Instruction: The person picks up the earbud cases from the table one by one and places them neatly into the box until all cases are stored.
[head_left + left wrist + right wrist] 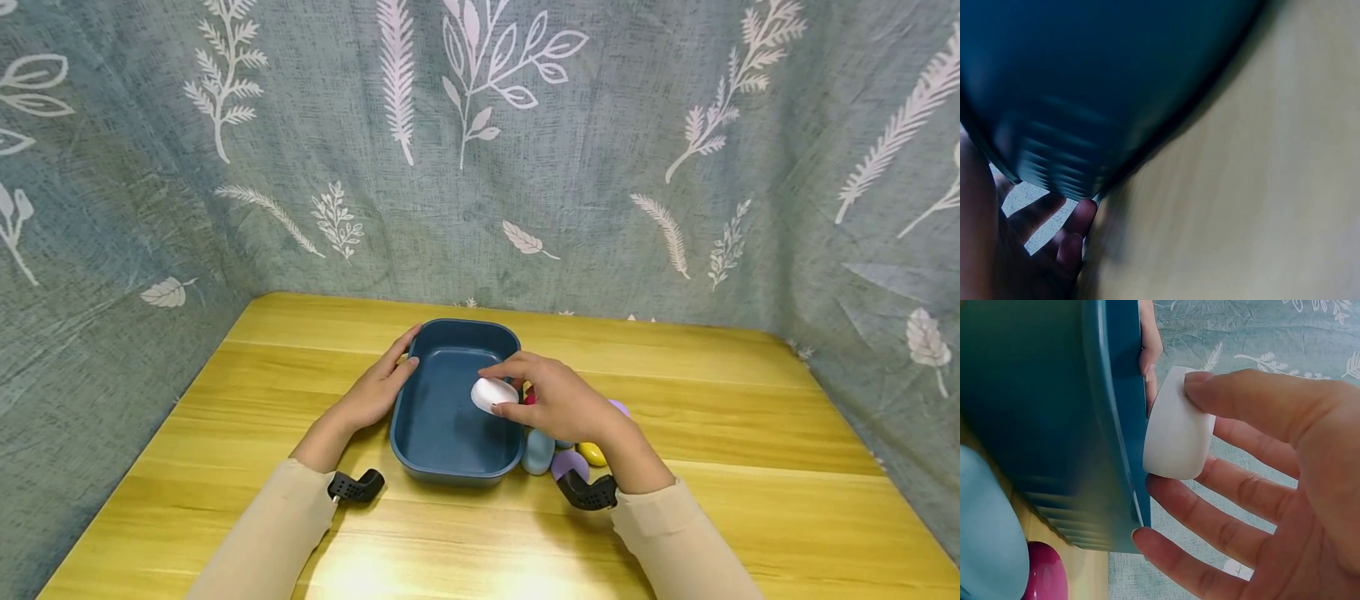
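Note:
A dark blue rectangular bin (pixel 455 350) with rounded corners stands on the table. My left hand (pixel 377 390) rests along its left side, fairly straight fingers against the outer wall and thumb at the rim. In the left wrist view, fingertips (pixel 1085 215) touch the bin's ribbed wall (pixel 1063 165). A smooth white pebble-shaped piece (pixel 491 395) is pinched between the thumb and fingers of my right hand (pixel 562 400), over the bin's right half. The right wrist view shows the white piece (pixel 1177 428) beside the bin's rim, the lower fingers spread beneath it.
Several rounded pieces lie against the bin's right side: a light blue one (pixel 538 452), a purple one (pixel 570 463), a yellow one (pixel 592 454) and a magenta one (pixel 1046 572). My right forearm partly covers them. A leaf-patterned cloth (pixel 450 233) hangs behind the wooden table (pixel 720 408).

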Available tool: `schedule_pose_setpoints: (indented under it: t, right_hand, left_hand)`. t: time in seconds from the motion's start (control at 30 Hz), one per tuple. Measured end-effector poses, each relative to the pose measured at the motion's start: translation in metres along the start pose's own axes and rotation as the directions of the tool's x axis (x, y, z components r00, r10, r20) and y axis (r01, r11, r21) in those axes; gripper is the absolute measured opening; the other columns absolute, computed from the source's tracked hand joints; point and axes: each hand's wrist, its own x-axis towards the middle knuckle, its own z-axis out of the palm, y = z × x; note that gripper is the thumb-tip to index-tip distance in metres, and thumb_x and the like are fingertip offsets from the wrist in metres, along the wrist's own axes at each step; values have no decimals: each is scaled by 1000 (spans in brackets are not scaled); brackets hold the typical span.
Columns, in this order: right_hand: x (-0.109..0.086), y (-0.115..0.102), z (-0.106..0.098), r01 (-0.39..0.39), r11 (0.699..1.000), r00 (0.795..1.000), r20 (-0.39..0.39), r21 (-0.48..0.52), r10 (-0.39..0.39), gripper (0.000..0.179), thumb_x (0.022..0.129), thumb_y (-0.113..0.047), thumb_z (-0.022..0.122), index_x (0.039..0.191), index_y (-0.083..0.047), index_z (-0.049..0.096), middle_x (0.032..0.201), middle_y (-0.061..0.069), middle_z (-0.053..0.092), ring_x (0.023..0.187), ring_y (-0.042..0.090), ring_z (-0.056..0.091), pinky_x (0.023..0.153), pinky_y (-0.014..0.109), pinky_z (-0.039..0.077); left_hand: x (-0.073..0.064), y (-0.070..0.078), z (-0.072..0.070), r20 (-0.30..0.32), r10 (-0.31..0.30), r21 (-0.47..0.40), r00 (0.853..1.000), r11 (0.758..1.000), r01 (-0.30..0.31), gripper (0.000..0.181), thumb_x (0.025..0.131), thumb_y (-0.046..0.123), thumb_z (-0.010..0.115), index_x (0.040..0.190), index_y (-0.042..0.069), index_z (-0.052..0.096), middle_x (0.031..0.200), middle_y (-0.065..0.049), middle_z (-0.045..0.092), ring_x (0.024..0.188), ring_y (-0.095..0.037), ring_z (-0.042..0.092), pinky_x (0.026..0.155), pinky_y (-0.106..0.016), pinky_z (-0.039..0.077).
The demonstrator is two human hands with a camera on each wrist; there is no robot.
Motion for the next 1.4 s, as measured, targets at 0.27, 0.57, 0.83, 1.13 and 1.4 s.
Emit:
schedule_pose_setpoints:
  t: [0.27,0.57,0.83,1.13,1.4]
  right_hand:
    - [0,-5,3,20,999,1000,20,-25,-20,40,91,-29,69,130,-28,60,114,-12,60,86,14,57,72,25,50]
    - [3,-5,8,47,998,998,43,-53,-45,39,91,-30,69,129,-26,62,117,-13,60,95,5,57,82,30,51]
    - [5,-5,13,54,997,996,69,-55,-50,40,90,-31,70,129,-26,62,118,-12,60,96,6,58,85,36,53]
    - [5,-5,17,45,996,995,97,-79,-38,41,89,-31,71,128,-25,63,116,-12,60,92,5,58,82,30,52]
    - [5,-8,20,22,994,991,131,-104,-8,39,88,-31,72,126,-25,64,117,-12,60,97,4,59,84,26,50]
  left_hand:
    - [11,-29,5,-28,11,26,1000,1000,-10,49,103,51,32,147,56,11,161,16,9,148,-26,22,118,-58,19]
    - [12,-32,6,-52,16,30,999,999,-14,49,105,45,33,146,58,12,160,20,10,150,-21,15,118,-57,19]
    - [12,-33,5,-51,10,20,999,1000,-9,49,105,45,34,146,59,13,159,21,11,147,-23,24,118,-56,20]
    - [13,-32,5,-39,27,23,999,999,-26,49,105,43,33,147,57,11,160,19,9,149,-25,21,117,-57,20]
    - [13,-32,4,-40,32,24,999,999,-31,50,105,43,33,148,57,11,160,20,9,148,-24,23,118,-56,20]
